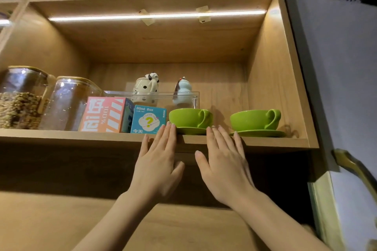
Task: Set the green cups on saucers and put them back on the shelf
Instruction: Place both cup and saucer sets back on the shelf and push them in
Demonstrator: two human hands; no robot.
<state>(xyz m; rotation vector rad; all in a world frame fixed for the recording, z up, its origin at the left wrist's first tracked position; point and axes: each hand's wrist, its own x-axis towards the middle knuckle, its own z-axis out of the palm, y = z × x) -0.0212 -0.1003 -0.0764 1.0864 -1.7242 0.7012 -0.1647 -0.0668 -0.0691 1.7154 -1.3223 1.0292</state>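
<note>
Flanking the left green cup point(188, 118), both open hands hover.

Blue Blind Box point(148, 119) sits up front, orange striped box point(103, 114) touching its left, two glass jars point(69, 104) further left, panda teapot point(145, 87) and pale figurine point(182, 92) behind it.
</note>
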